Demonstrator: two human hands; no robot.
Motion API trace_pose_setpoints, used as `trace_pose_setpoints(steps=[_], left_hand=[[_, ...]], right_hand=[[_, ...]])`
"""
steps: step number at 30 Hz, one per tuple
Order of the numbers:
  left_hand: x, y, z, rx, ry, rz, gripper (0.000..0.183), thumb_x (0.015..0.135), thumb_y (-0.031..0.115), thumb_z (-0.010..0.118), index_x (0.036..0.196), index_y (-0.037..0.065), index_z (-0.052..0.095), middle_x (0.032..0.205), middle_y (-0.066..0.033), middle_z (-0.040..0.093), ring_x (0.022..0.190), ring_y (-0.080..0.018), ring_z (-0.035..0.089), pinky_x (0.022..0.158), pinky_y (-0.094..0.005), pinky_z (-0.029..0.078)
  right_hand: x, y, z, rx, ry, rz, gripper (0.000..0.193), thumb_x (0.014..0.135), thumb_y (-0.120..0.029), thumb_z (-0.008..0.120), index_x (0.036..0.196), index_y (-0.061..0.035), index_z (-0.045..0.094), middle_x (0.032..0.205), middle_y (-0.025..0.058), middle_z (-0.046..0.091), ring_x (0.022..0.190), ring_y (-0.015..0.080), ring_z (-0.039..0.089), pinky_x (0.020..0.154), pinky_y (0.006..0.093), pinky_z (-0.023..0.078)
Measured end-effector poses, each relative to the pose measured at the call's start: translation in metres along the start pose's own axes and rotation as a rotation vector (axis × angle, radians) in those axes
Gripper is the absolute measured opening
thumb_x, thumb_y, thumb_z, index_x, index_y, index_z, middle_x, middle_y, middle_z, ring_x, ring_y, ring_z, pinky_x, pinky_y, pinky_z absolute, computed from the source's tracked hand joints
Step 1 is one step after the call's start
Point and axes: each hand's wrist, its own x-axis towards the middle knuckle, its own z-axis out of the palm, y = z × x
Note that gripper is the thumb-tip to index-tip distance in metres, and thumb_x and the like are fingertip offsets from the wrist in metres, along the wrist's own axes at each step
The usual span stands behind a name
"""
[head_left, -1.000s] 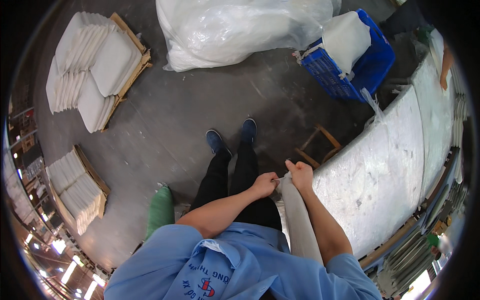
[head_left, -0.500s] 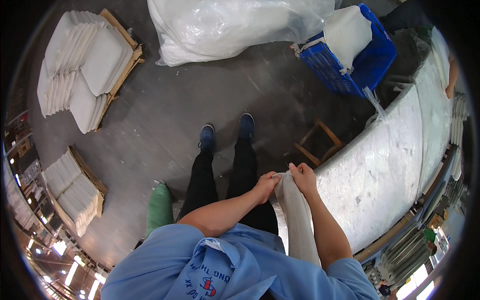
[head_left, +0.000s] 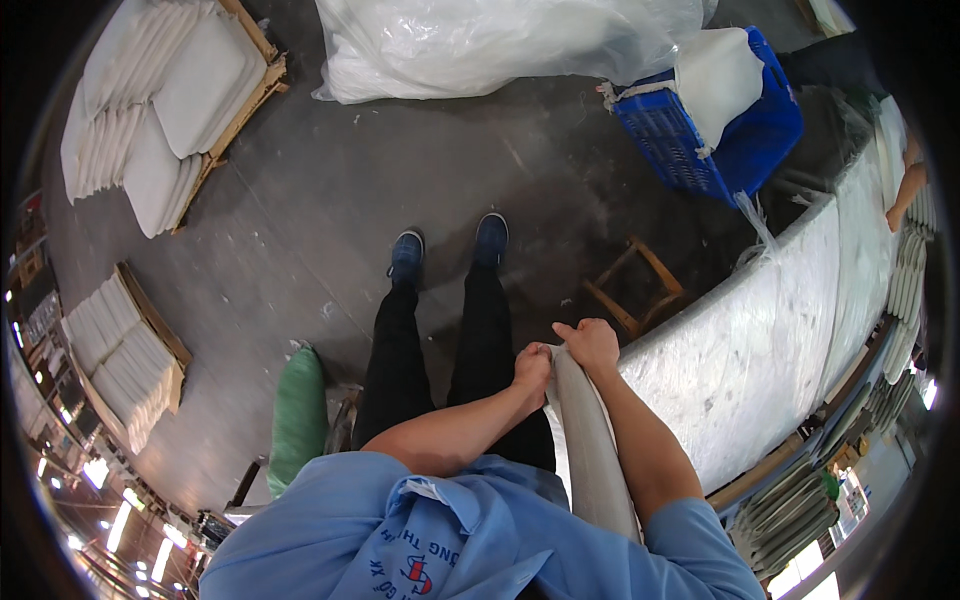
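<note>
A light grey fabric cushion (head_left: pixel 588 440) is held on edge in front of my body, reaching from my hands back to my shirt. At its far end, my left hand (head_left: pixel 533 372) is closed on the cloth corner. Beside it my right hand (head_left: pixel 593 345) grips the same end from the right, its thumb stretched toward the left. The two hands are close together. Whatever lies between the fingertips is too small to make out. To the right, the cushion is next to a plastic-covered work table (head_left: pixel 735 350).
A wooden stool frame (head_left: pixel 635 285) stands beside the table. Beyond are a blue crate (head_left: pixel 670 150) with white material over it and a large clear bag (head_left: pixel 500 45). Stacked white pads (head_left: pixel 205 90) and a green sack (head_left: pixel 298 420) are leftward. Another person's arm (head_left: pixel 908 195) shows far right.
Both hands have drawn slightly left and closer together on the cushion's end. The cushion looks straighter and narrower. The view has shifted a little.
</note>
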Motion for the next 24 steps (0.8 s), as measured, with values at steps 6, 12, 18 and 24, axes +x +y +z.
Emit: trace_pose_setpoints(steps=[6, 12, 18, 24], left_hand=[[-0.016, 0.011, 0.006, -0.259, -0.074, -0.166, 0.033, 0.109, 0.037, 0.053, 0.126, 0.011, 0.062, 0.119, -0.0076, 0.066, 0.112, -0.0226, 0.062, 0.1, -0.0436, 0.047], [-0.022, 0.015, -0.006, -0.232, -0.339, -0.239, 0.048, 0.108, 0.048, 0.053, 0.14, 0.012, 0.057, 0.135, -0.0088, 0.063, 0.126, -0.0256, 0.059, 0.111, -0.0462, 0.042], [-0.012, -0.006, -0.008, -0.134, -0.25, -0.26, 0.058, 0.108, 0.055, 0.05, 0.145, 0.011, 0.056, 0.136, -0.0096, 0.063, 0.125, -0.0232, 0.058, 0.109, -0.0418, 0.042], [-0.006, -0.019, 0.007, -0.125, -0.107, -0.135, 0.059, 0.11, 0.054, 0.046, 0.137, 0.003, 0.061, 0.121, -0.0132, 0.068, 0.111, -0.0243, 0.064, 0.09, -0.0424, 0.053]], right_hand=[[0.013, 0.009, 0.007, -0.007, -0.031, 0.037, 0.064, 0.083, -0.063, 0.075, 0.077, 0.0002, 0.073, 0.082, 0.022, 0.073, 0.085, 0.0378, 0.074, 0.079, 0.0489, 0.055], [0.001, 0.032, 0.009, 0.151, 0.025, 0.04, 0.077, 0.084, -0.073, 0.07, 0.1, 0.0024, 0.076, 0.095, 0.0247, 0.076, 0.097, 0.0362, 0.074, 0.087, 0.0499, 0.054], [0.009, 0.026, 0.006, 0.098, -0.142, 0.076, 0.074, 0.081, -0.072, 0.073, 0.083, 0.0014, 0.076, 0.088, 0.0255, 0.074, 0.094, 0.0375, 0.075, 0.084, 0.0491, 0.054], [0.011, 0.015, 0.014, 0.052, 0.04, -0.037, 0.038, 0.083, -0.037, 0.074, 0.074, -0.0001, 0.069, 0.083, 0.0235, 0.071, 0.082, 0.0426, 0.071, 0.076, 0.0515, 0.055]])
